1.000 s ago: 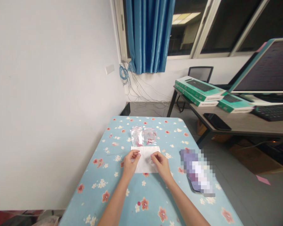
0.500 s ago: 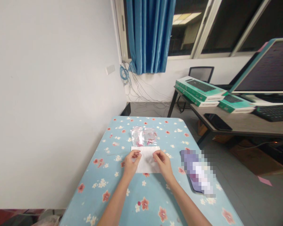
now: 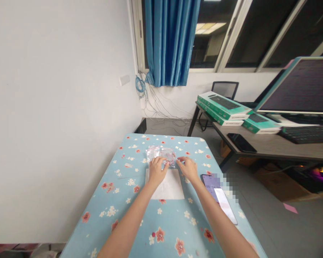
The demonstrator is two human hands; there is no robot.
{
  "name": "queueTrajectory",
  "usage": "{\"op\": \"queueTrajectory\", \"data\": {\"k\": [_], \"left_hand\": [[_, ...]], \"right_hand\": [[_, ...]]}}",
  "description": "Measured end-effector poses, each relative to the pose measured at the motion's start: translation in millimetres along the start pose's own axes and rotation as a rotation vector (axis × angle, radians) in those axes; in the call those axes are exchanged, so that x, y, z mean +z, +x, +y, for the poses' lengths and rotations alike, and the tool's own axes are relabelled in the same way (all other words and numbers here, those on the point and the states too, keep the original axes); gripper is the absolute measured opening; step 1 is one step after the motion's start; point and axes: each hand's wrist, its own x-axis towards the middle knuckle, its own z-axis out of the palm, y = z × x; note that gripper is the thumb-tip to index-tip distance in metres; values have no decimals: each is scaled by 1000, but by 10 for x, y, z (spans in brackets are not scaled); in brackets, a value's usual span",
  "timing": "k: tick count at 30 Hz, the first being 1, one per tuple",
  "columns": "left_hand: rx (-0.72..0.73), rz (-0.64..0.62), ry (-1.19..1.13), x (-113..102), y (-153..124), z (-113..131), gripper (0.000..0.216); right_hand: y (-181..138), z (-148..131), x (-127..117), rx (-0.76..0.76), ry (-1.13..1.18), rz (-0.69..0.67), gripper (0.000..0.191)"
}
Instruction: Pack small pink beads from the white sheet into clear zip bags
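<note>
Two small clear zip bags lie at the far side of the white paper sheet (image 3: 168,188). The left bag (image 3: 152,152) and the right bag (image 3: 167,153) have small pinkish-red bits in them. My left hand (image 3: 157,170) hovers over the far part of the sheet, fingers bent and apart from the thumb, at the right bag's near edge. On the other side, my right hand (image 3: 187,168) has its thumb and index finger spread slightly beside that bag's right edge. Any contact with the bag is hard to make out.
A flowered blue tablecloth (image 3: 140,218) covers the table. A phone (image 3: 224,206) lies to the right, partly pixelated. Beyond, a desk holds green keyboard boxes (image 3: 226,107), a dark phone (image 3: 241,142) and a monitor (image 3: 298,86). A wall (image 3: 56,125) stands at left.
Both hands have moved forward from the paper sheet to the bags. The fingers, earlier curled over the sheet, now reach out. The view has shifted slightly.
</note>
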Motion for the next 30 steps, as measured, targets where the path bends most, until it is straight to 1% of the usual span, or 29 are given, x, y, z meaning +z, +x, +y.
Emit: {"op": "queueTrajectory", "data": {"k": [3, 5, 8, 11, 17, 20, 24, 27, 30], "left_hand": [[-17, -11, 101, 77, 114, 8, 21], [-34, -30, 160, 112, 165, 4, 22], [-49, -74, 225, 139, 206, -3, 24], [-56, -111, 259, 150, 221, 5, 26], [-97, -101, 269, 193, 249, 52, 25], [-132, -72, 240, 232, 269, 69, 22], [-177, -16, 151, 278, 288, 85, 14], [-199, 25, 33, 291, 299, 103, 10], [-203, 41, -138, 269, 313, 139, 8]], "right_hand": [[70, -65, -4, 21, -191, -48, 32], [111, -86, 1, 43, -253, -93, 36], [162, -81, 24, 67, -273, -132, 40], [189, -59, 55, 81, -263, -142, 42], [195, -37, 100, 108, -228, -140, 42], [190, -39, 124, 115, -200, -130, 42], [162, -50, 151, 105, -142, -108, 37], [132, -46, 148, 101, -76, -78, 35], [108, -25, 120, 94, 24, -47, 37]]}}
